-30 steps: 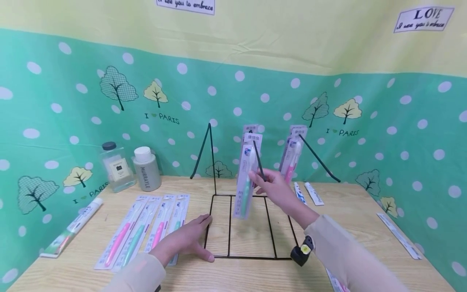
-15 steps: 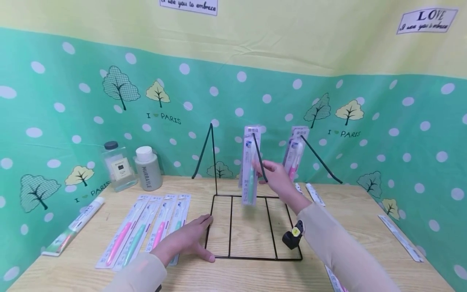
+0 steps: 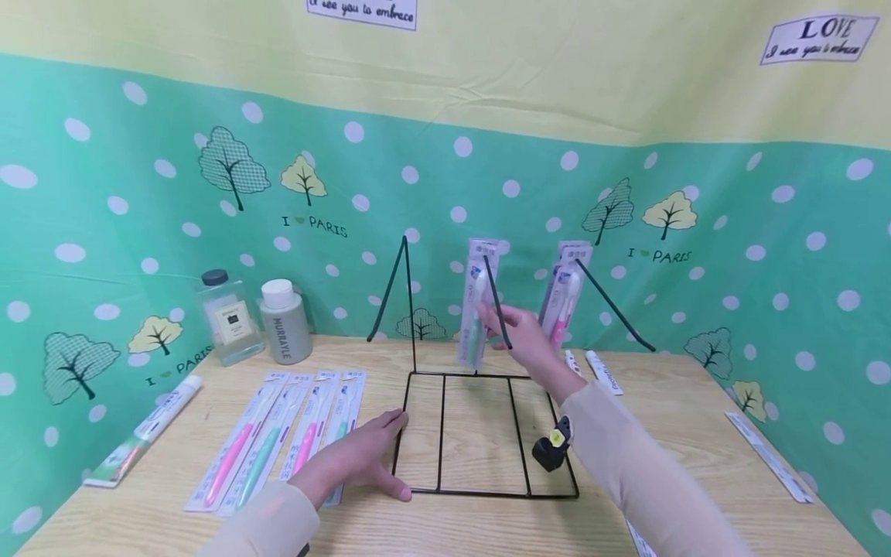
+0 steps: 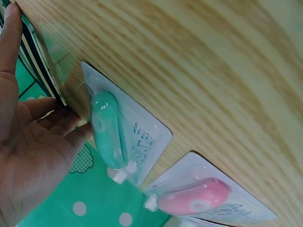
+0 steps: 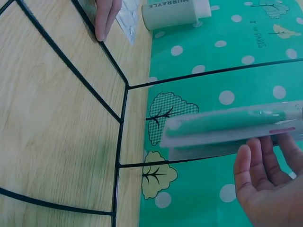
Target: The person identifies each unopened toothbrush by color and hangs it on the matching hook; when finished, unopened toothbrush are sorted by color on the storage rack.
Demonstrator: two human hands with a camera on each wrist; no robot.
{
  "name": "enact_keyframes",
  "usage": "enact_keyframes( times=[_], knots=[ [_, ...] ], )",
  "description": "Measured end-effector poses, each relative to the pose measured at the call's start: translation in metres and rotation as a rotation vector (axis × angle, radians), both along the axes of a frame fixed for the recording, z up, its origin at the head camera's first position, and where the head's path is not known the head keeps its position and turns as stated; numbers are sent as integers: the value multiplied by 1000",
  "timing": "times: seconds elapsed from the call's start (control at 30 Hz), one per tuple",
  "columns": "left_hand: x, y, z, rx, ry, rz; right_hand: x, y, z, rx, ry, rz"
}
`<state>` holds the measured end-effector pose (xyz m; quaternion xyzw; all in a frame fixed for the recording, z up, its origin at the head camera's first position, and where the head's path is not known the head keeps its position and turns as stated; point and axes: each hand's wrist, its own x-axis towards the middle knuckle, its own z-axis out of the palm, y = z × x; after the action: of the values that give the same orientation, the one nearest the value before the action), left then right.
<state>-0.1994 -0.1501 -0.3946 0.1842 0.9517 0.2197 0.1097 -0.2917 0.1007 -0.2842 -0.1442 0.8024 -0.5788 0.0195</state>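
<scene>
Right-hand grip (image 3: 529, 340) has its fingertips pinched on the edge of an upright, flat, pale-lilac blister pack with a green-handled toothbrush (image 3: 470, 309), just to its left; a slanting black wire arm of a black metal wire rack (image 3: 442, 433) meets the card near its top and runs down in front of it, past the fingers. From the right wrist, another card shows close behind this pack. Left-hand grip (image 3: 355, 456) has its fingers and thumb spread apart, resting on the left side and near-left corner of the rack's base, which lies on the pale wood-grain desk (image 3: 480, 526). Just behind and to the right of the right-hand grip, pale-lilac packs with a pink-handled toothbrush in front (image 3: 565, 290) hang on another wire arm. Near the right-hand grip, beyond its wrist, lies a small white tube with dark lettering (image 3: 604, 373). Beside the left-hand grip, on its left, four blister packs with pink and green toothbrushes (image 3: 264, 449) lie side by side, the nearest partly covered by that hand. Farther left lies a white-and-green toothpaste tube (image 3: 142, 437); beyond the packs stand a clear glass bottle with a dark cap (image 3: 233, 325) and a grey bottle with a white cap (image 3: 287, 329).
</scene>
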Motion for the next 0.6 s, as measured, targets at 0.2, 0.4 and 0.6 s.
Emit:
enact_keyframes(
  times=[0.2, 0.4, 0.6],
  knots=[
    [1, 1, 1, -7, 0, 5, 5, 11, -5, 47, 35, -72],
    [1, 1, 2, -12, -2, 5, 18, 29, -8, 107, 76, -40],
    [1, 1, 2, -10, 10, -6, 36, 51, -10, 145, 82, 13]
  ],
)
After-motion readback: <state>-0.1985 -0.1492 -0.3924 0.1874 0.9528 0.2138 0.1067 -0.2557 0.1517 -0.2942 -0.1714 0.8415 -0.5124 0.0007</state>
